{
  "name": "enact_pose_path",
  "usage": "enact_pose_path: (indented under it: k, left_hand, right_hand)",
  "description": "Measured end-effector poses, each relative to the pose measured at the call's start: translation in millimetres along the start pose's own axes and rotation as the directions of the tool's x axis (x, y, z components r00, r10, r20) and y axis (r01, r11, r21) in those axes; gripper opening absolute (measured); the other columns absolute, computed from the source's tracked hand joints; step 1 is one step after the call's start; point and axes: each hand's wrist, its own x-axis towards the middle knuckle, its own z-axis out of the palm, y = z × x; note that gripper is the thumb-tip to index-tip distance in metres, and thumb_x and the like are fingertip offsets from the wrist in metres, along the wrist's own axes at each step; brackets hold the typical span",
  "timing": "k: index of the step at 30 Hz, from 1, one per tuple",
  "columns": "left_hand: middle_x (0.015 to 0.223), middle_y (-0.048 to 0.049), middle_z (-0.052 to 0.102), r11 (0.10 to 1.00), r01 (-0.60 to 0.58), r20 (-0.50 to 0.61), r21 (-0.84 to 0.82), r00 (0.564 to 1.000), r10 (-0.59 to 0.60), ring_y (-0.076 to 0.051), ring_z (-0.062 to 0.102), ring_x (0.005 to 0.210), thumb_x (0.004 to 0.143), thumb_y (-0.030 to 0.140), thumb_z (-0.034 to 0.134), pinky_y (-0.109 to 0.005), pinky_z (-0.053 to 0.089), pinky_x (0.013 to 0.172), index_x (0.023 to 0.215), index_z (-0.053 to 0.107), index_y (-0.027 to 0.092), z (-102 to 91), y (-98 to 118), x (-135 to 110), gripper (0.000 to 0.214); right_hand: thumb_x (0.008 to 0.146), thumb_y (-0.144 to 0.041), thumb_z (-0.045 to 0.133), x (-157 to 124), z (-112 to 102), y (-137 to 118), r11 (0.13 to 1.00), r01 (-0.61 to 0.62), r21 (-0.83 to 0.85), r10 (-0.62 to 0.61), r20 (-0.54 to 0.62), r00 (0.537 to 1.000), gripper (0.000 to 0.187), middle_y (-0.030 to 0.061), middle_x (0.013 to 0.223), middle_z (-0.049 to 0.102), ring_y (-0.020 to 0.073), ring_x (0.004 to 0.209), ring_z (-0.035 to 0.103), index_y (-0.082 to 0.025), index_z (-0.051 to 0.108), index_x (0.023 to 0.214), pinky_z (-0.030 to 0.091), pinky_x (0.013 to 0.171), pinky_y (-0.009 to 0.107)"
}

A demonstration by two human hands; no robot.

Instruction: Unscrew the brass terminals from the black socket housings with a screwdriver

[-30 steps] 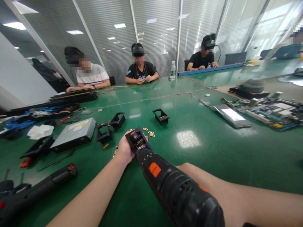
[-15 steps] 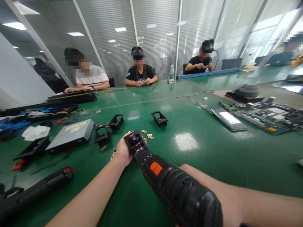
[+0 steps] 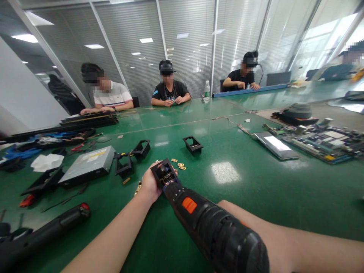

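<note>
My left hand grips a small black rectangular housing, its open side facing me, with brass-coloured metal parts inside. A black electric screwdriver with an orange switch points away from me, its nose at the housing's near edge; the bit's tip is hidden. My right hand is wrapped around the screwdriver from the right, most of its fingers hidden behind the tool body. Several small brass plates lie on the green table just beyond the housing, and more brass pieces lie beside my left wrist.
Similar black frames stand farther off and to the left. At left are a silver disc drive and another black power tool. A phone and circuit boards lie at right. Three people sit across the table.
The view has shifted slightly, moving the scene a little down and right. My hands, the housing and the screwdriver keep the same arrangement. The far-right co-worker's hands have lowered to the blue bar.
</note>
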Motion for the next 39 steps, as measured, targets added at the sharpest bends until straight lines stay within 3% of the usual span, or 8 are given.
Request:
enact_pose_path:
  k: [6,11,14,20,24,28,39]
  left_hand:
    - [0.068,-0.0134,0.068,1.0,0.01,0.006,0.007,1.0,-0.01,-0.027,0.067,0.063,0.083,0.033,0.046,-0.041,0.055,0.061,0.077,0.066,0.01,-4.6,-2.9,4.0,0.031]
    - [0.068,-0.0142,0.069,1.0,0.026,0.017,0.009,1.0,-0.026,-0.029,0.067,0.064,0.083,0.035,0.046,-0.041,0.054,0.057,0.078,0.066,0.01,-4.4,-2.5,3.4,0.032]
    - [0.068,-0.0137,0.068,1.0,0.02,0.013,0.003,1.0,-0.02,-0.028,0.067,0.063,0.083,0.034,0.046,-0.041,0.054,0.057,0.078,0.066,0.011,-3.2,-1.5,2.2,0.031]
    - [0.067,-0.0134,0.068,1.0,0.016,0.004,0.007,1.0,-0.016,-0.028,0.067,0.062,0.082,0.033,0.046,-0.04,0.054,0.056,0.077,0.066,0.01,-3.1,-1.8,2.9,0.03]
    - [0.068,-0.0126,0.068,1.0,0.0,-0.007,-0.003,1.0,0.0,-0.028,0.067,0.063,0.082,0.033,0.047,-0.04,0.055,0.057,0.077,0.066,0.011,-3.4,-2.1,3.7,0.029]
    - [0.068,-0.0139,0.068,1.0,0.027,0.019,0.012,0.999,-0.027,-0.028,0.067,0.062,0.082,0.034,0.047,-0.04,0.054,0.056,0.075,0.066,0.011,-3.3,-1.7,3.6,0.031]
    - [0.069,-0.0134,0.069,1.0,0.006,0.0,0.013,1.0,-0.006,-0.027,0.067,0.063,0.083,0.033,0.045,-0.04,0.055,0.059,0.079,0.066,0.011,-3.8,-3.4,2.6,0.031]
  right_hand:
    - [0.073,-0.023,0.061,-2.4,-0.7,-1.6,0.997,-0.061,0.047,0.064,-0.066,0.996,0.019,0.0035,0.076,0.046,0.013,0.075,0.044,-0.012,0.046,0.066,0.043,0.061,0.02]
    - [0.076,-0.029,0.062,-3.6,-1.8,-2.2,0.997,-0.078,0.003,0.078,-0.051,0.996,0.021,0.0077,0.084,0.052,0.016,0.081,0.049,-0.01,0.056,0.072,0.046,0.064,0.023]
    - [0.082,-0.03,0.058,-3.2,-2.0,-2.1,0.999,-0.017,-0.033,0.017,0.007,1.0,0.026,0.0042,0.073,0.049,0.0155,0.081,0.048,-0.011,0.054,0.064,0.047,0.071,0.025]
    - [0.073,-0.025,0.064,-3.8,-0.5,0.0,0.992,-0.082,0.1,0.09,-0.083,0.992,0.02,0.0039,0.077,0.049,0.0141,0.078,0.049,-0.012,0.049,0.073,0.045,0.065,0.023]
    - [0.07,-0.022,0.067,-0.8,-1.8,-4.8,0.973,-0.088,0.214,0.102,-0.054,0.993,0.022,0.0009,0.07,0.046,0.0113,0.071,0.043,-0.012,0.047,0.066,0.041,0.059,0.019]
    - [0.062,-0.019,0.073,3.0,-4.5,-14.2,0.91,-0.117,0.397,0.169,-0.097,0.981,0.03,0.001,0.078,0.05,0.0108,0.071,0.046,-0.011,0.056,0.085,0.041,0.057,0.019]
    - [0.065,-0.018,0.074,3.3,-3.9,-18.9,0.888,-0.124,0.443,0.186,-0.098,0.978,0.038,-0.0007,0.078,0.05,0.0077,0.068,0.043,-0.01,0.059,0.099,0.038,0.056,0.017]
